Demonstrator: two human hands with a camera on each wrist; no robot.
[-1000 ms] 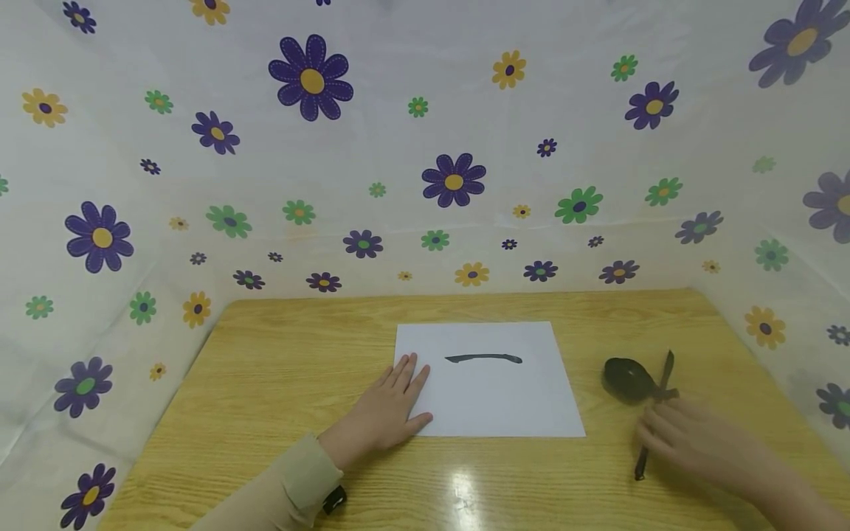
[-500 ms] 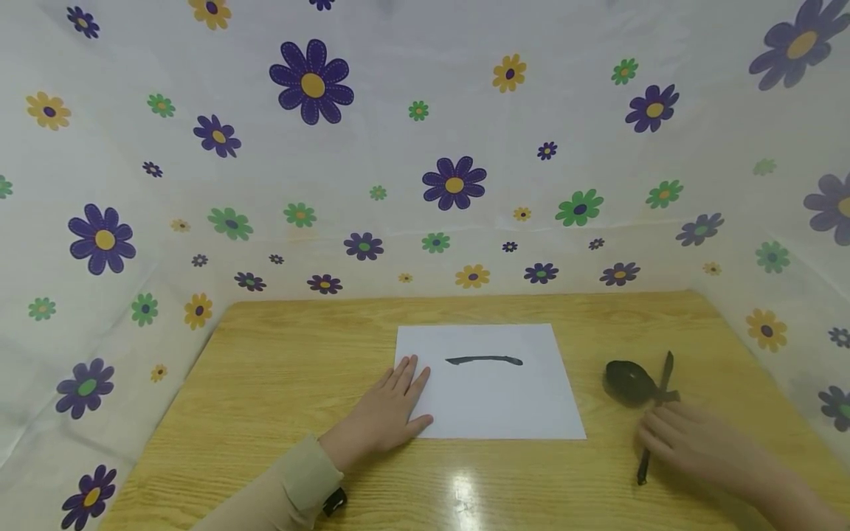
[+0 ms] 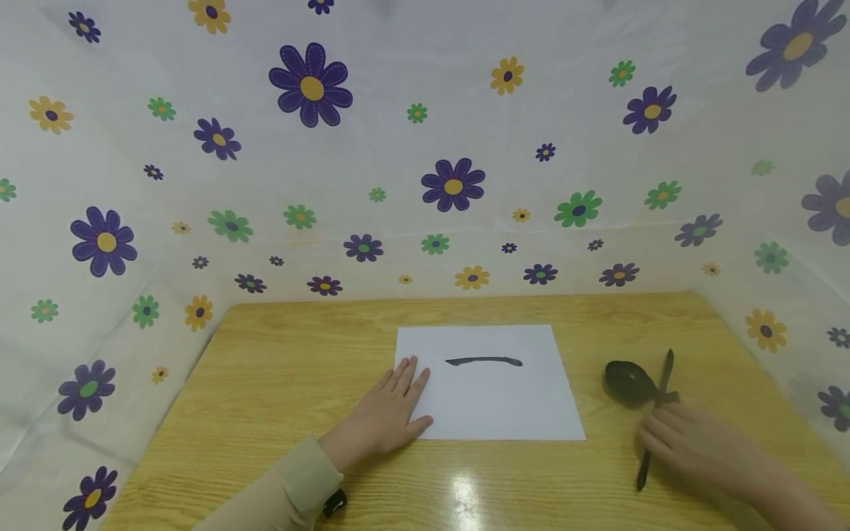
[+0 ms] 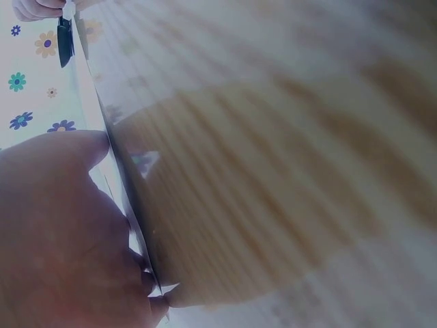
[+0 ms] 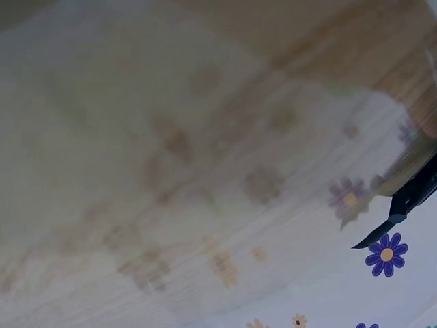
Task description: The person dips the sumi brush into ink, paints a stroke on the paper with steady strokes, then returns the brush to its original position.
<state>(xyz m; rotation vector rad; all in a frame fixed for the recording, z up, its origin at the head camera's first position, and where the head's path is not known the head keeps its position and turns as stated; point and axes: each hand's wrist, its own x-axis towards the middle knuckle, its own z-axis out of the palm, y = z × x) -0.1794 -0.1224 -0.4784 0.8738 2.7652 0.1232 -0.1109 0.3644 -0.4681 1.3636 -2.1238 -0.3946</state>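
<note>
My left hand [image 3: 385, 413] lies flat with fingers spread on the left edge of a white sheet of paper [image 3: 505, 409]. A single dark, roughly horizontal brush stroke [image 3: 485, 361] crosses the sheet's upper half. To the right of the paper, my right hand [image 3: 693, 446] has its fingers curled at the shaft of a dark writing brush [image 3: 668, 367]. The brush's pointed tip faces away from me, propped on a small dark rest [image 3: 672, 397]; the middle of its shaft is hidden under the fingers. That black tip [image 5: 375, 236] also shows in the right wrist view.
Just left of the brush stands a small dark round dish [image 3: 627, 382]. A wood-grain table [image 3: 285, 354] carries everything, and a white flower-patterned cloth [image 3: 372, 147] encloses its back and sides. A small black object [image 3: 335, 503] shows under the left cuff.
The brush's near end reaches slightly farther toward me than a second ago, while the right hand stays at its shaft. The left hand and paper keep their places.
</note>
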